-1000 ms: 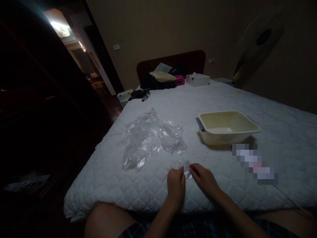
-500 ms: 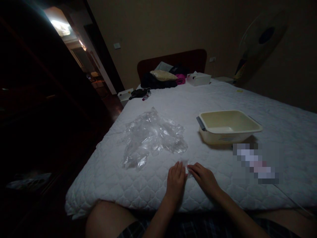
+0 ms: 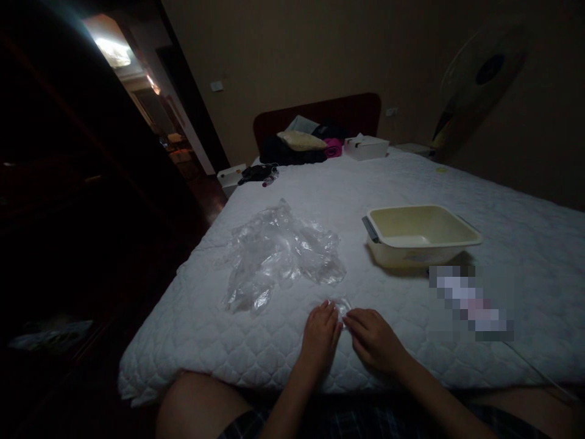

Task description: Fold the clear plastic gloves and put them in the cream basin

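A small folded piece of clear plastic (image 3: 342, 306), likely a thin bag, lies on the white quilted bedding close in front of me. My left hand (image 3: 321, 334) rests palm down at its left side, fingers stretched forward and lying over its edge. With thumb and fingers together, my right hand (image 3: 372, 336) pinches the right edge of the plastic. Its fingers partly hide what is between them. Just beyond my hands, a heap of crumpled clear plastic bags (image 3: 286, 253) spreads over the bed, touched by neither hand.
A cream plastic basin (image 3: 423, 256) with grey handles stands to the right. Nearer me is a blurred-out object (image 3: 470, 302) with a cord. Pillows and cloth (image 3: 301, 140) and a white box (image 3: 367, 147) lie by the headboard. A fan (image 3: 489, 70) stands at the far right.
My right hand has come slightly nearer to me and its fingers have curled more. More of the small plastic shows between my hands. The heap and basin have stayed put.
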A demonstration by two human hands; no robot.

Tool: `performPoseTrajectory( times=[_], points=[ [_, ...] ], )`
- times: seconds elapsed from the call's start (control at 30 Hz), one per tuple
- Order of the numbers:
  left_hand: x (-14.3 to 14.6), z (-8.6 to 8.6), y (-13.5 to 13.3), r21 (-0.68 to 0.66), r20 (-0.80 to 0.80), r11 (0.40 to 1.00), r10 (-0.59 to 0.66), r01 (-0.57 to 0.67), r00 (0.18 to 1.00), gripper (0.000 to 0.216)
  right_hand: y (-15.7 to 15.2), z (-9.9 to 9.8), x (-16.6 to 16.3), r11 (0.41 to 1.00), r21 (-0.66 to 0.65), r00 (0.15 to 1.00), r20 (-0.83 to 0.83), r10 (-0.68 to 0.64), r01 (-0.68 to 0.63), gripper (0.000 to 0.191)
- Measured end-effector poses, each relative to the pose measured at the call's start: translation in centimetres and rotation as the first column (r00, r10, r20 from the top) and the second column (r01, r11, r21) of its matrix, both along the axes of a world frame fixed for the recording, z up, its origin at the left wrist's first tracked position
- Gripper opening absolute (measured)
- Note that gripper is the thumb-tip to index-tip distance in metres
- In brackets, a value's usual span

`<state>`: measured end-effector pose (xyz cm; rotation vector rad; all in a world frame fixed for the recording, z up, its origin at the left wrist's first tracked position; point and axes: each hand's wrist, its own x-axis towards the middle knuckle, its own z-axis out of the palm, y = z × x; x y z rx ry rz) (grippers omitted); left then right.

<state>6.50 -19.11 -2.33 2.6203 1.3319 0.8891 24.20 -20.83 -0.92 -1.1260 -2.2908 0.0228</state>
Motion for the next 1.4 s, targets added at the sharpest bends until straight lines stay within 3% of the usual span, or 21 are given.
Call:
performPoseTrajectory(
  times=[0.23, 0.3, 0.47, 0.6, 0.7, 1.07, 1.23, 1.4],
  points=[
    [-0.9, -0.1, 0.0, -0.149, 0.251, 0.988, 0.005, 0.033, 0.968, 0.035, 0.8, 0.5, -0.3, 0.999, -0.005, 0.998, -0.051, -0.043, 0.042, 0.025],
    [-1.2, -0.1, 0.1, -0.221, 0.352, 0.974, 0.032, 0.05, 0.935, 0.035, 0.9, 1.2, -0.3, 0.999, -0.019, 0.995, -0.097, -0.035, 0.034, 0.024],
    [-1.1, 0.6, 0.2, -0.259, 0.572, 0.954, 0.026, 0.151, 0.82, 0.039, 0.5, 3.3, -0.2, 0.992, -0.13, 0.954, -0.298, -0.039, 0.0, 0.022],
    [-0.5, 1.7, 0.1, -0.502, 0.7, 0.83, 0.227, 0.241, 0.677, 0.024, 0.5, 4.9, -0.5, 0.952, -0.306, 0.89, -0.44, -0.124, -0.019, 0.022],
    [-0.3, 2.0, 0.2, -0.596, 0.727, 0.746, 0.344, 0.297, 0.593, 0.016, 0.7, 5.5, -0.8, 0.92, -0.393, 0.834, -0.505, -0.221, 0.006, 0.024],
    [-0.7, 1.2, 1.3, -0.649, 0.752, 0.663, 0.485, 0.373, 0.447, 0.039, 2.6, 3.6, -1.9, 0.787, -0.616, 0.648, -0.59, -0.482, 0.024, 0.039],
    [-0.9, 1.2, 1.1, -0.64, 0.765, 0.645, 0.486, 0.417, 0.424, 0.043, 2.4, 3.4, -2.8, 0.742, -0.657, 0.634, -0.632, -0.445, -0.134, 0.031],
    [-1.4, 1.3, 1.2, -0.605, 0.792, 0.67, 0.449, 0.431, 0.413, 0.042, 2.6, 4.1, -2.3, 0.749, -0.649, 0.657, -0.623, -0.425, -0.13, 0.032]
  ],
)
